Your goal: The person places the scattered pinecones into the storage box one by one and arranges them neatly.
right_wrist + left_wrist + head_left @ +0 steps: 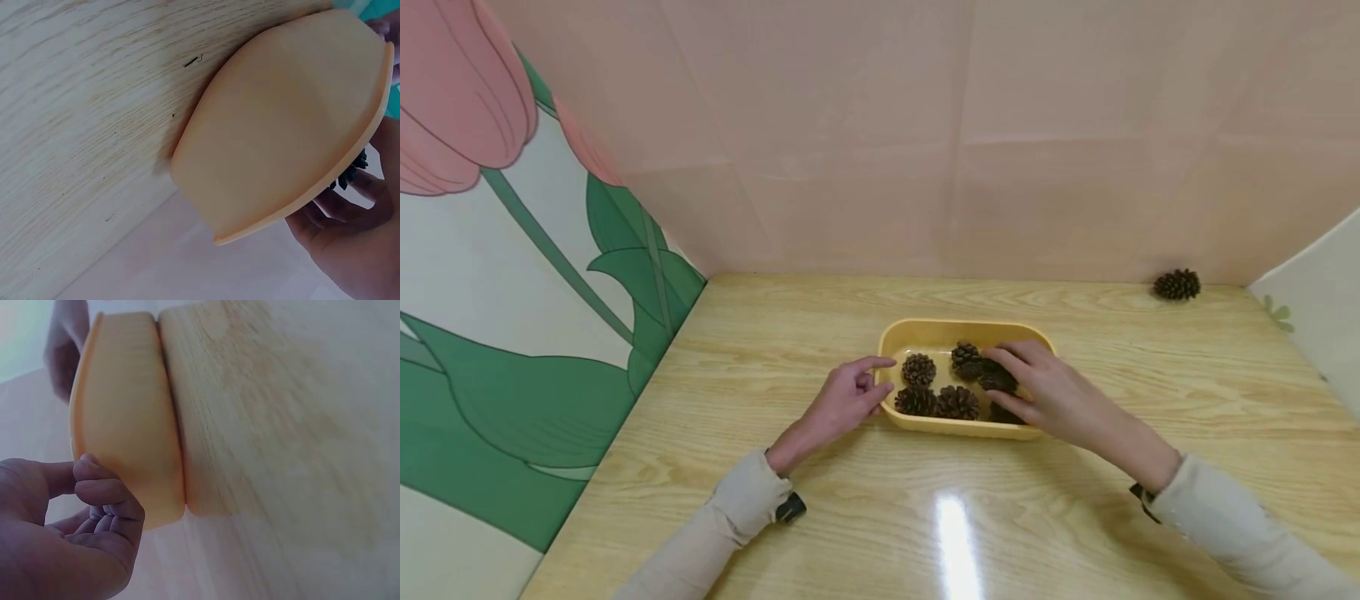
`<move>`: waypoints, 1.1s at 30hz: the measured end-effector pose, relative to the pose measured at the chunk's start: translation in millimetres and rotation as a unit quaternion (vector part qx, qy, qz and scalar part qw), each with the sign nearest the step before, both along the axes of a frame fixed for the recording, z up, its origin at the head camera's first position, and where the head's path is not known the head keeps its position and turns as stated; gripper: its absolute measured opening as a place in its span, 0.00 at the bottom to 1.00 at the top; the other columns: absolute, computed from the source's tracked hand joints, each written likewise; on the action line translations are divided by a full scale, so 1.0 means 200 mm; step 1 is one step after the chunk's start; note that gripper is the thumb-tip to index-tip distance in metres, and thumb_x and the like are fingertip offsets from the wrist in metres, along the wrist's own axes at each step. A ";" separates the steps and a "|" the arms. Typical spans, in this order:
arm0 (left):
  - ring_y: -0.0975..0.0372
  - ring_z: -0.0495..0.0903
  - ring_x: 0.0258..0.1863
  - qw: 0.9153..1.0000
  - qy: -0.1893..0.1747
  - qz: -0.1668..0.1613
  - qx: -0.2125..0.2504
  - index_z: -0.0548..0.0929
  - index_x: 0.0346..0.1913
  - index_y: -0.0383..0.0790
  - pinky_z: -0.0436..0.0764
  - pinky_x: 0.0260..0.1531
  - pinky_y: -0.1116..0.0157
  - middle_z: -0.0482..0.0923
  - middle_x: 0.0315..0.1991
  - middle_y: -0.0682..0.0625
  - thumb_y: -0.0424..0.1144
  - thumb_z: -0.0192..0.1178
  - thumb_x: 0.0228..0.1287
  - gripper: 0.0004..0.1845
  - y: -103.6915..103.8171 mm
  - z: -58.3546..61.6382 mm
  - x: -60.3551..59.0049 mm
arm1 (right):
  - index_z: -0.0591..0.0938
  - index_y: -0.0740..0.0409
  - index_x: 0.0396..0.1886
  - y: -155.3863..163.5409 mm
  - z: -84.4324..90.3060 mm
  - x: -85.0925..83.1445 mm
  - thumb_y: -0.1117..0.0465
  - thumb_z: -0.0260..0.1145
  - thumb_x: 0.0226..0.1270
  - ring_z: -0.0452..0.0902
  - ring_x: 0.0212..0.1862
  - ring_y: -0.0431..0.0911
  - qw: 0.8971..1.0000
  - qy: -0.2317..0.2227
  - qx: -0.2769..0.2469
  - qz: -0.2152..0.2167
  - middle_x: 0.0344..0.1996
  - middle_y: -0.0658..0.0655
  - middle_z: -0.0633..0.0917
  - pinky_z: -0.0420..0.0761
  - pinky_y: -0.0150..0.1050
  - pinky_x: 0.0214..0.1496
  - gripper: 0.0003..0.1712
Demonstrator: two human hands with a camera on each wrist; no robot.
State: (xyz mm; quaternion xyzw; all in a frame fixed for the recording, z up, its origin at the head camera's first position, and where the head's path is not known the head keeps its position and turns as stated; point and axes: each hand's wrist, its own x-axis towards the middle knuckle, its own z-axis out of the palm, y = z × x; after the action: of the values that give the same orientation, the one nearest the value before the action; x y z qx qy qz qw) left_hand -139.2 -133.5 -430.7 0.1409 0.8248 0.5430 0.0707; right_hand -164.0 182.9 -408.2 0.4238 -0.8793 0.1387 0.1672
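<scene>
A yellow plastic tub point(962, 427) with rounded corners stands on the wooden table, with several brown pine cones inside, among them a round one point(918, 370) near its left end. My left hand point(844, 400) holds the tub's left rim with index finger and thumb, the other fingers curled in beneath. Reaching over the right end, my right hand point(1052, 392) grips a dark pine cone point(997, 377) inside the tub. The right wrist view shows part of a dark cone point(350, 172) at the fingers, mostly hidden by the tub wall.
One more pine cone point(1177, 285) lies at the table's back right, close to the pinkish back wall point(850, 167). A panel with tulips and green leaves point(527, 400) borders the table on the left. A pale panel point(1315, 308) stands at the right. Small dark bits point(193, 60) lie beside the tub.
</scene>
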 end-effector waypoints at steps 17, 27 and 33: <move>0.41 0.81 0.24 1.000 -0.001 -0.006 0.005 0.75 0.66 0.33 0.69 0.15 0.72 0.73 0.18 0.44 0.32 0.60 0.71 0.22 0.01 0.01 0.00 | 0.74 0.62 0.66 -0.03 -0.03 0.03 0.53 0.74 0.63 0.77 0.54 0.56 0.999 -0.041 0.010 -0.008 0.55 0.64 0.80 0.82 0.53 0.50 0.35; 0.43 0.82 0.25 1.000 -0.007 0.000 0.009 0.76 0.66 0.36 0.71 0.15 0.72 0.71 0.18 0.49 0.33 0.61 0.70 0.22 0.01 0.01 0.00 | 0.77 0.63 0.63 -0.01 -0.02 0.02 0.55 0.75 0.61 0.79 0.44 0.52 1.000 -0.014 0.005 -0.001 0.51 0.64 0.80 0.84 0.44 0.38 0.33; 0.42 0.82 0.25 1.000 -0.011 0.006 0.015 0.76 0.65 0.36 0.71 0.15 0.72 0.70 0.17 0.49 0.33 0.62 0.70 0.22 0.00 0.00 0.00 | 0.78 0.65 0.61 0.00 0.00 0.01 0.57 0.76 0.60 0.79 0.41 0.50 1.000 -0.001 0.007 0.000 0.49 0.64 0.81 0.83 0.42 0.35 0.32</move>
State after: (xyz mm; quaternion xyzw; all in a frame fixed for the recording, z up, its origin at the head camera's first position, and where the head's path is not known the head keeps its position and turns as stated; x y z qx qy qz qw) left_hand -139.2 -132.7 -431.1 0.1311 0.8168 0.5570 0.0741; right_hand -161.9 183.4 -408.8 0.4249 -0.8805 0.1326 0.1631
